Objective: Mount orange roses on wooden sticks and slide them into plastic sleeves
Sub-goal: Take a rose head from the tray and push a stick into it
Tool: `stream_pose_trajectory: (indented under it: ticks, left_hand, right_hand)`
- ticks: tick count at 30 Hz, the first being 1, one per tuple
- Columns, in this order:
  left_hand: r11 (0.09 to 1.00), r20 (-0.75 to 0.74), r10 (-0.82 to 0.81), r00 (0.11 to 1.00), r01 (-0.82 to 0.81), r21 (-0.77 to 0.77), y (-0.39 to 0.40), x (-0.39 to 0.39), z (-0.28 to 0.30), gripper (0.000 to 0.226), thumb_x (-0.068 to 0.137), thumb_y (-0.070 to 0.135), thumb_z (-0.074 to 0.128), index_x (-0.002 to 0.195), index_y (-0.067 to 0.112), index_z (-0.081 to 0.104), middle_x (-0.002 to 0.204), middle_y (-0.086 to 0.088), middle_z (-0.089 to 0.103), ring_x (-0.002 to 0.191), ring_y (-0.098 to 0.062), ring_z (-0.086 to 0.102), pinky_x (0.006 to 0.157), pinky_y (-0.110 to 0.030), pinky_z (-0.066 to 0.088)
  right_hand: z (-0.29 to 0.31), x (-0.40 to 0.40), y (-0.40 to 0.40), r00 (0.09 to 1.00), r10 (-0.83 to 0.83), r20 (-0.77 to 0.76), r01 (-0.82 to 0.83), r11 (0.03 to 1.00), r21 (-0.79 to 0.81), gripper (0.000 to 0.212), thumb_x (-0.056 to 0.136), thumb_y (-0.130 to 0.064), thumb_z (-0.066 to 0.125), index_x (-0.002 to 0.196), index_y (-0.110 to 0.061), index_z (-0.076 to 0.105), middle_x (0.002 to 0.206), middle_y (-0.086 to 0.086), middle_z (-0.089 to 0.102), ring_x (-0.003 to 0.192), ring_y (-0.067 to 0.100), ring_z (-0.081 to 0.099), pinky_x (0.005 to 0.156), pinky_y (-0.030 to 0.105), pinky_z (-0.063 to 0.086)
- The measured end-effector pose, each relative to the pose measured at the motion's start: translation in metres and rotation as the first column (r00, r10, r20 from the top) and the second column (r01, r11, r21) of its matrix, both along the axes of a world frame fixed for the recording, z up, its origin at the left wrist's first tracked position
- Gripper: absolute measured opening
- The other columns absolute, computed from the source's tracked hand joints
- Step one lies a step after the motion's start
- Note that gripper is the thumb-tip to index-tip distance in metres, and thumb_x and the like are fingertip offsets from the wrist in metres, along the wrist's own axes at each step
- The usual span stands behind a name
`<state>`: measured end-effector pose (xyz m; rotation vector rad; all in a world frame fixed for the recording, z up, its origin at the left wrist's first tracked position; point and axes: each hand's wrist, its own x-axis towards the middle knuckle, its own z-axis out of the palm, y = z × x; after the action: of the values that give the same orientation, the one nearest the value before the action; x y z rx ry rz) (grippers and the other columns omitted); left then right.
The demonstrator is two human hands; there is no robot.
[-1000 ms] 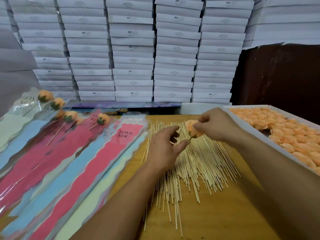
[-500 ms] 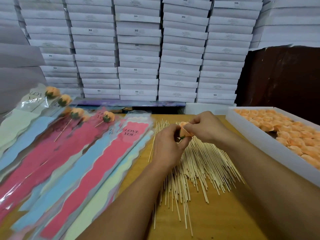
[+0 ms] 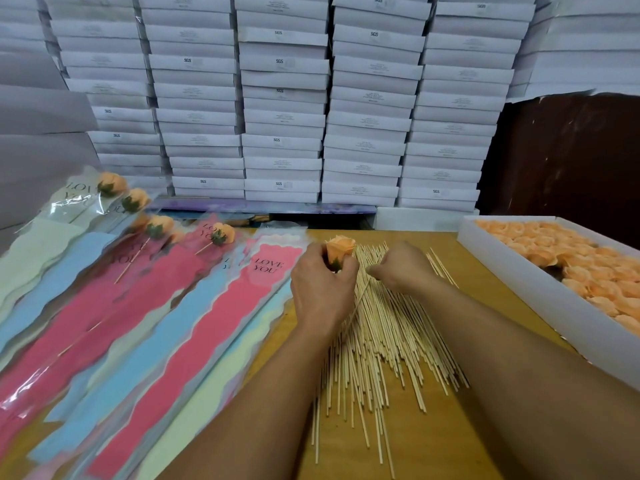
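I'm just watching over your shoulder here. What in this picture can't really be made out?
- Head view: whether a stick is already in the rose; the left hand covers its base.
- What the right hand pinches, if anything: its curled fingers hide it.
- The tray of roses: cut off by the right edge.
- Small print on the stacked white boxes: too small to read beyond "SGS".
- The sleeves' lower ends: cut off at the left and bottom edges.

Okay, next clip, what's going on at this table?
A person is mounting orange roses on sticks. The left hand has a rose in its grip, bloom up. The right hand is curled over the pile of sticks, seemingly picking one. A tray of roses sits to the right; sleeves, some already filled, lie to the left.
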<state>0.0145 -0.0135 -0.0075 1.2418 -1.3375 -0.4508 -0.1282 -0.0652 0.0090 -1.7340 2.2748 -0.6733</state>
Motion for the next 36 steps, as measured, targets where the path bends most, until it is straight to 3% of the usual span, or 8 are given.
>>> stream_pose_trajectory:
  ticks: [6, 16, 19, 22, 27, 31, 34, 36]
  left_hand:
    - [0.999, 0.032, 0.038, 0.999, -0.038, 0.006, 0.0, 0.003, -0.001, 0.015, 0.081, 0.03, 0.064, 0.076, 0.019, 0.054, 0.07, 0.005, 0.059, 0.066, -0.014, 0.054, 0.058, -0.033, 0.042]
    - [0.998, 0.08, 0.06, 0.995, -0.061, 0.01, -0.002, -0.001, -0.003, 0.013, 0.081, 0.032, 0.064, 0.076, 0.024, 0.054, 0.074, 0.007, 0.061, 0.07, -0.013, 0.058, 0.059, -0.033, 0.044]
    - [0.998, 0.09, 0.066, 0.994, -0.067, 0.015, -0.002, -0.001, -0.003, 0.013, 0.082, 0.032, 0.064, 0.077, 0.024, 0.055, 0.074, 0.009, 0.061, 0.069, -0.008, 0.057, 0.057, -0.03, 0.04]
    - [0.998, 0.09, 0.06, 0.994, -0.061, 0.014, -0.001, -0.001, -0.002, 0.013, 0.082, 0.031, 0.065, 0.076, 0.025, 0.055, 0.073, 0.01, 0.061, 0.068, -0.005, 0.056, 0.054, -0.028, 0.036]
    - [0.999, 0.001, 0.022, 1.0, -0.022, 0.024, -0.004, 0.0, 0.0, 0.017, 0.082, 0.031, 0.066, 0.076, 0.017, 0.059, 0.068, 0.007, 0.06, 0.063, -0.011, 0.054, 0.057, -0.03, 0.041]
    - [0.997, -0.136, -0.015, 0.991, 0.026, 0.076, -0.006, 0.001, 0.002, 0.032, 0.084, 0.034, 0.072, 0.065, 0.015, 0.052, 0.055, 0.008, 0.05, 0.05, -0.009, 0.043, 0.051, -0.029, 0.036]
    - [0.985, -0.281, -0.054, 0.958, 0.097, 0.141, -0.007, 0.003, 0.005, 0.027, 0.082, 0.027, 0.07, 0.075, 0.003, 0.061, 0.071, -0.014, 0.064, 0.061, -0.027, 0.056, 0.059, -0.041, 0.048]
    - [0.967, -0.417, -0.104, 0.903, 0.19, 0.171, -0.006, 0.005, 0.005, 0.02, 0.084, 0.021, 0.067, 0.074, 0.005, 0.062, 0.066, -0.012, 0.062, 0.055, -0.019, 0.054, 0.054, -0.033, 0.046]
  right_hand:
    - [-0.011, 0.014, -0.016, 0.998, -0.067, 0.02, 0.067, 0.997, 0.032, 0.048, 0.084, -0.054, 0.075, 0.077, -0.014, 0.049, 0.083, 0.003, 0.058, 0.082, 0.025, 0.063, 0.058, 0.03, 0.04]
    - [-0.005, 0.014, -0.025, 0.989, -0.112, 0.093, 0.104, 0.991, 0.08, 0.029, 0.089, -0.022, 0.066, 0.073, -0.014, 0.044, 0.077, 0.004, 0.051, 0.079, 0.025, 0.058, 0.064, 0.031, 0.045]
    - [-0.008, 0.007, -0.026, 0.966, -0.099, 0.237, 0.084, 0.994, 0.075, 0.013, 0.088, -0.012, 0.063, 0.077, -0.007, 0.057, 0.074, 0.008, 0.059, 0.066, 0.025, 0.059, 0.053, 0.028, 0.043]
    - [-0.008, -0.003, -0.023, 0.863, -0.091, 0.496, 0.046, 0.994, 0.101, 0.011, 0.087, -0.006, 0.064, 0.076, -0.004, 0.064, 0.054, 0.008, 0.057, 0.036, 0.017, 0.045, 0.04, 0.022, 0.035]
    - [0.014, -0.008, 0.005, 0.618, 0.002, 0.786, -0.104, 0.991, 0.08, 0.009, 0.094, -0.009, 0.063, 0.087, -0.003, 0.064, 0.054, 0.004, 0.062, 0.038, 0.008, 0.048, 0.034, 0.018, 0.039]
    - [0.026, -0.013, 0.04, 0.472, 0.195, 0.86, -0.294, 0.954, -0.055, 0.006, 0.091, -0.002, 0.058, 0.093, -0.003, 0.063, 0.061, 0.006, 0.064, 0.043, 0.01, 0.05, 0.035, 0.018, 0.037]
    - [0.022, -0.015, 0.063, 0.42, 0.26, 0.869, -0.322, 0.938, -0.125, 0.026, 0.089, 0.004, 0.048, 0.112, 0.0, 0.058, 0.062, 0.012, 0.065, 0.042, 0.015, 0.05, 0.032, 0.022, 0.036]
    - [0.017, -0.012, 0.076, 0.415, 0.284, 0.864, -0.359, 0.924, -0.131, 0.035, 0.088, 0.007, 0.042, 0.119, -0.004, 0.053, 0.063, 0.015, 0.066, 0.042, 0.018, 0.051, 0.031, 0.024, 0.037]
